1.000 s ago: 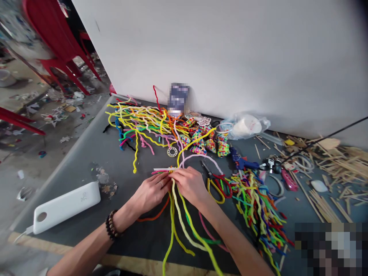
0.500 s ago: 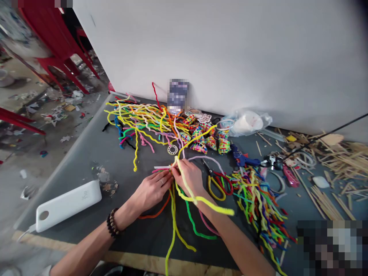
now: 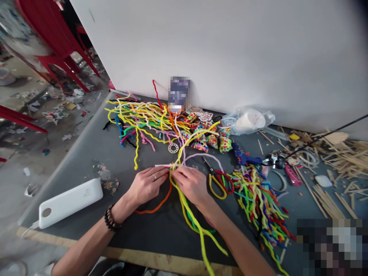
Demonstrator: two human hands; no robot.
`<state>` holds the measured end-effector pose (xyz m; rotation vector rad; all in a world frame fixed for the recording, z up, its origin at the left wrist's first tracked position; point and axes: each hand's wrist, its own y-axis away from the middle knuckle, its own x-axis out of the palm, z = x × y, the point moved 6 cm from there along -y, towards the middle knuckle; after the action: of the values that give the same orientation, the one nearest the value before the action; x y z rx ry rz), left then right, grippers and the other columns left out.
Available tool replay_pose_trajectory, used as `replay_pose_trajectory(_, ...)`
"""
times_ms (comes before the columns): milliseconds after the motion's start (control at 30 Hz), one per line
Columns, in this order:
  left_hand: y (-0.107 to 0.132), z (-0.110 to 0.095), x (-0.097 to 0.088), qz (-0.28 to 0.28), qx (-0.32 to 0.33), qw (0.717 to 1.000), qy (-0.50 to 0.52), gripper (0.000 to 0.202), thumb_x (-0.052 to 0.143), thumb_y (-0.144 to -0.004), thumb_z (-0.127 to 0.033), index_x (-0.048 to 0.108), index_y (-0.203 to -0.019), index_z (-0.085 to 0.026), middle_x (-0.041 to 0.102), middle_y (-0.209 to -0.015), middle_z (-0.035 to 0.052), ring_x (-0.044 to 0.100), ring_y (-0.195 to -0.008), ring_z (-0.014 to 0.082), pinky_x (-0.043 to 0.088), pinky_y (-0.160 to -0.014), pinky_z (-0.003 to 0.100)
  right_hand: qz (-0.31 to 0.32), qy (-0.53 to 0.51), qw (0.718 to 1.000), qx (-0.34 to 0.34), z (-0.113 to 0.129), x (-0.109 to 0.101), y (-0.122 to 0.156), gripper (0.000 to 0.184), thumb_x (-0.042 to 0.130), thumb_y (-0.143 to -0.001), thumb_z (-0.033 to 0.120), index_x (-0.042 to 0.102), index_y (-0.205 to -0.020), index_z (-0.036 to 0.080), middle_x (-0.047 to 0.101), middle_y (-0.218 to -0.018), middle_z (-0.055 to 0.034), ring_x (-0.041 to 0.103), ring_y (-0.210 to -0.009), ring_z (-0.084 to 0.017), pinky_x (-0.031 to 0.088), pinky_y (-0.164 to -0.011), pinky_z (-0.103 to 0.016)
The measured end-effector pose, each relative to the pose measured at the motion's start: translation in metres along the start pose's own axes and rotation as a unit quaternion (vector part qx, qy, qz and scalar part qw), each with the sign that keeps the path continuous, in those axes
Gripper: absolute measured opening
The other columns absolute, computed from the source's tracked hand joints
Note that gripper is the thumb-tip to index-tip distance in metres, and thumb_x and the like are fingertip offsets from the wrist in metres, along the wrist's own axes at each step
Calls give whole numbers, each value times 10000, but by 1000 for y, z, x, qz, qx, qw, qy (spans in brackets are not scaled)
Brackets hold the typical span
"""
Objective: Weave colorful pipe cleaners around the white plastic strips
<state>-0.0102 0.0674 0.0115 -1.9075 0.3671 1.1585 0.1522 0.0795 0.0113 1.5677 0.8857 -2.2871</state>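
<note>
My left hand and my right hand meet at the middle of the table, fingers pinched close together. Between them a thin white strip lies crosswise, with fuzzy pipe cleaners gathered on it. My left fingers press on the strip's left part; my right fingers pinch the yellow pipe cleaners beside it. Pale yellow and lilac ends stretch away from me, while an orange pipe cleaner curves out below my left hand. Exactly how they cross under my fingertips is hidden. Red-and-yellow-handled scissors lie right of my right hand.
Beyond my hands are a pile of long pipe cleaners, a round perforated disc and multicoloured bundles. To the right lie a blue glue gun, short pipe cleaners and wooden sticks. A white power bank is at left.
The pale yellow pipe cleaner that draped over my right hand now points away from me. Yellow tails in front have swung to the right. My right hand has turned and shifted slightly right.
</note>
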Motion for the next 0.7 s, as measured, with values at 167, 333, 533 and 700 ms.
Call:
replay_pose_trajectory(167,-1,4,5,28,-5,1000,-3,491,442,-870,31,700,-1254,-135,773,-1235,89,734,-1163,238,649,-944,383,53,9,988,-144,16,-2,12,285,516,-1044,93,737,-1130,251,756,-945,-20,663,-806,-154,449,-701,-344)
replay_pose_trajectory(333,2,8,10,38,-30,999,11,499,454,-875,23,697,-1271,-159,775,-1219,77,725,-1171,231,633,-977,384,30,76,981,-178,22,1,19,274,501,-1046,92,746,-1065,214,724,-840,-27,610,-722,-157,397,-611,-355)
replay_pose_trajectory(533,6,9,17,78,-23,997,11,600,449,-822,46,671,-1333,-176,749,-1258,84,694,-1216,242,614,-1002,398,25,84,971,-223,23,2,24,258,509,-1044,117,746,-1024,217,760,-941,-32,591,-705,-144,388,-585,-347)
replay_pose_trajectory(700,6,7,18,110,-7,994,2,537,481,-851,17,665,-1326,-150,733,-1271,110,665,-1247,258,599,-1013,415,46,32,969,-240,28,-2,18,237,529,-1026,92,732,-1058,208,763,-1041,-52,610,-778,-152,410,-620,-339)
